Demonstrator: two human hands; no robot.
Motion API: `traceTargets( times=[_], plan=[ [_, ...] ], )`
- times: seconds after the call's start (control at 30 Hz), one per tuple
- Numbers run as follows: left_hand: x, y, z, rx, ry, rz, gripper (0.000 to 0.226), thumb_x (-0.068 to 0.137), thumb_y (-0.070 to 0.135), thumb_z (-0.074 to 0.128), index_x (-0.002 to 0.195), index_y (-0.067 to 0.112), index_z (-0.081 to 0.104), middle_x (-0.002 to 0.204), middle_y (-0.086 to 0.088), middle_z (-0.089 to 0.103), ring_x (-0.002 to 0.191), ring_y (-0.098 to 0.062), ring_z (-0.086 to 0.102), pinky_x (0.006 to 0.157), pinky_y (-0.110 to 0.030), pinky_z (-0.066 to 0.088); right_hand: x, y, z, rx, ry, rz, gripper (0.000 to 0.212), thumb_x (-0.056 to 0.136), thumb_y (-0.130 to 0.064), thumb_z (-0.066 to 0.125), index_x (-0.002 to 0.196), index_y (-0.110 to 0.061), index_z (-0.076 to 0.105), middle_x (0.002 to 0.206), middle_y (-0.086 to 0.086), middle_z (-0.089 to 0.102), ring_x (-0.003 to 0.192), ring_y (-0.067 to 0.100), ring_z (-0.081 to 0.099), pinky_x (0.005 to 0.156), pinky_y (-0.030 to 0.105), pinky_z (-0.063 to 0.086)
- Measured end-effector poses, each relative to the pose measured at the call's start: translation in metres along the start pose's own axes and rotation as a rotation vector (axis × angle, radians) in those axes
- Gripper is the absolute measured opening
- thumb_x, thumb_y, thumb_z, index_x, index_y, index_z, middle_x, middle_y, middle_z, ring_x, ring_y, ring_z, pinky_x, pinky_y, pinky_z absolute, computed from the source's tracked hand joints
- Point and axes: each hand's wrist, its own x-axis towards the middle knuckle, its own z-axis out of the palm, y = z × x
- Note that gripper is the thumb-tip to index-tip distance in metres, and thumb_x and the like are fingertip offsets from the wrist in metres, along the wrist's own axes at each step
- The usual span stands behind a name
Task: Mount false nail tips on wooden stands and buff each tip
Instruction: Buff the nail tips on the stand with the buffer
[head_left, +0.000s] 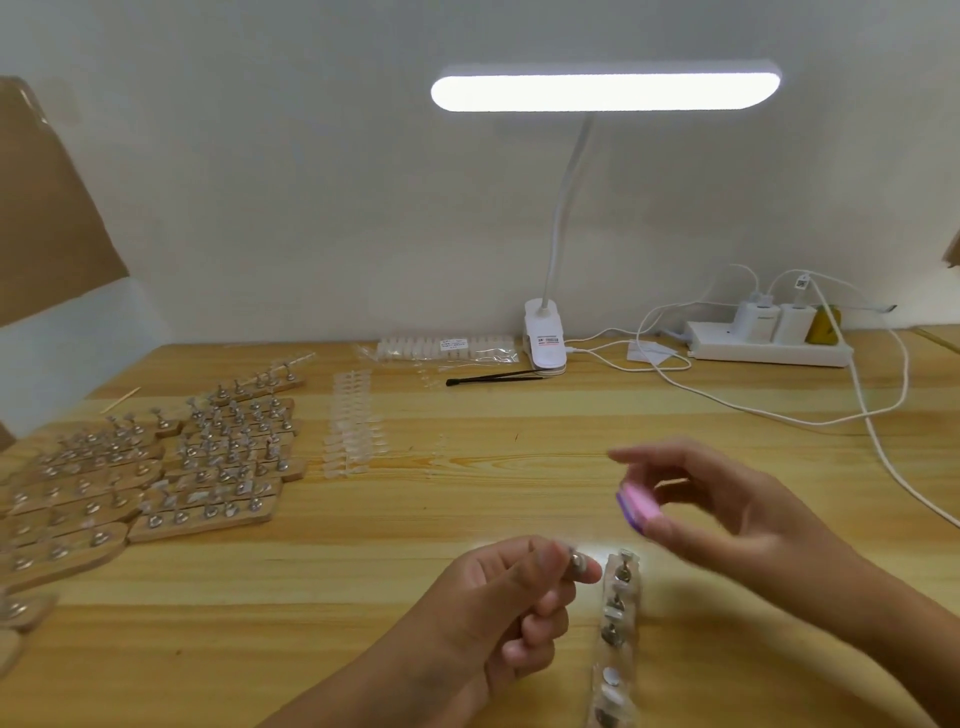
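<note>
My left hand (498, 597) pinches a small metal holder with a nail tip (579, 564) between thumb and fingers, low in the middle of the view. Just right of it a wooden stand (615, 639) with several metal holders lies lengthwise on the table. My right hand (727, 499) hovers above the stand and holds a pink and purple buffer block (639, 506) between thumb and fingers; the hand is blurred. Loose clear nail tips (350, 431) lie in rows at the middle left.
Many wooden stands with mounted tips (156, 467) fill the table's left side. At the back are a bag of nail tips (447, 351), a black tool (493, 376), a clip lamp (543, 338), a power strip (769, 343) and white cables (857, 410).
</note>
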Motion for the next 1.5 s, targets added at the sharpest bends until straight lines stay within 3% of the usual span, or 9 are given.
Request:
traceTargets(
  times=[0.1, 0.27, 0.53, 0.63, 0.8, 0.97, 1.13, 1.3, 1.5],
  plan=[
    [0.0, -0.001, 0.0, 0.018, 0.005, 0.001, 0.049, 0.046, 0.053, 0.093, 0.072, 0.016, 0.076, 0.059, 0.007, 0.048, 0.046, -0.002, 0.038, 0.039, -0.011, 0.031, -0.006, -0.022, 0.018, -0.013, -0.116, -0.165, 0.04, 0.085, -0.039, 0.072, 0.122, -0.025, 0.067, 0.106, -0.003, 0.061, 0.099, 0.023, 0.063, 0.088, 0.028, 0.051],
    [0.0, -0.001, -0.001, -0.02, 0.03, 0.006, 0.045, 0.049, 0.05, 0.093, 0.073, 0.017, 0.076, 0.061, 0.006, 0.05, 0.047, -0.002, 0.04, 0.04, -0.011, 0.029, -0.011, -0.028, 0.02, -0.123, -0.11, -0.248, 0.04, 0.078, -0.04, 0.08, 0.115, -0.028, 0.068, 0.103, -0.009, 0.057, 0.093, 0.021, 0.061, 0.083, 0.026, 0.049],
    [-0.001, 0.001, -0.002, -0.051, 0.032, -0.014, 0.04, 0.057, 0.039, 0.092, 0.084, 0.013, 0.077, 0.066, 0.005, 0.05, 0.051, -0.002, 0.04, 0.043, -0.011, 0.03, -0.009, -0.029, 0.023, -0.324, -0.138, -0.371, 0.044, 0.078, -0.045, 0.079, 0.116, -0.027, 0.066, 0.132, -0.015, 0.057, 0.131, 0.019, 0.048, 0.102, 0.025, 0.041],
    [-0.002, 0.001, 0.0, -0.02, 0.021, -0.024, 0.036, 0.053, 0.041, 0.093, 0.072, 0.018, 0.074, 0.065, 0.006, 0.05, 0.05, -0.002, 0.04, 0.043, -0.011, 0.028, -0.009, -0.029, 0.025, -0.347, -0.132, -0.399, 0.044, 0.077, -0.042, 0.079, 0.113, -0.02, 0.068, 0.122, -0.014, 0.062, 0.127, 0.016, 0.052, 0.1, 0.025, 0.045],
    [-0.002, 0.001, 0.0, -0.005, 0.032, -0.029, 0.041, 0.049, 0.044, 0.095, 0.075, 0.018, 0.075, 0.064, 0.005, 0.049, 0.05, -0.002, 0.04, 0.043, -0.011, 0.028, -0.01, -0.028, 0.026, -0.372, -0.098, -0.407, 0.043, 0.077, -0.043, 0.079, 0.11, -0.017, 0.07, 0.117, -0.011, 0.064, 0.122, 0.014, 0.055, 0.097, 0.025, 0.046],
    [-0.002, 0.002, 0.001, -0.008, 0.069, -0.029, 0.029, 0.058, 0.037, 0.089, 0.074, 0.018, 0.075, 0.064, 0.005, 0.049, 0.05, -0.003, 0.038, 0.042, -0.012, 0.027, -0.01, -0.026, 0.03, -0.404, -0.06, -0.425, 0.043, 0.078, -0.044, 0.076, 0.11, -0.016, 0.07, 0.117, -0.009, 0.064, 0.12, 0.012, 0.055, 0.098, 0.024, 0.045],
    [-0.004, 0.004, 0.002, -0.033, 0.099, -0.022, 0.029, 0.065, 0.03, 0.08, 0.088, 0.012, 0.076, 0.065, 0.005, 0.046, 0.051, -0.003, 0.037, 0.043, -0.012, 0.026, -0.012, -0.021, 0.031, -0.394, -0.039, -0.432, 0.042, 0.079, -0.047, 0.076, 0.114, -0.025, 0.068, 0.128, -0.011, 0.057, 0.123, 0.018, 0.053, 0.099, 0.025, 0.043],
    [-0.004, 0.006, 0.001, 0.001, 0.037, -0.025, 0.034, 0.067, 0.03, 0.084, 0.093, 0.01, 0.078, 0.064, 0.007, 0.041, 0.05, -0.002, 0.035, 0.044, -0.011, 0.03, -0.011, -0.022, 0.026, -0.035, 0.198, -0.354, 0.041, 0.082, -0.049, 0.073, 0.118, -0.032, 0.064, 0.102, -0.007, 0.053, 0.086, 0.018, 0.053, 0.074, 0.029, 0.045],
    [-0.006, 0.004, 0.001, 0.015, -0.035, -0.057, 0.03, 0.068, 0.034, 0.087, 0.089, 0.014, 0.078, 0.064, 0.009, 0.043, 0.05, -0.001, 0.036, 0.046, -0.011, 0.03, -0.015, -0.021, 0.033, -0.119, 0.154, -0.354, 0.05, 0.084, -0.046, 0.07, 0.13, -0.035, 0.055, 0.111, -0.016, 0.059, 0.099, 0.016, 0.057, 0.086, 0.028, 0.046]
  ],
)
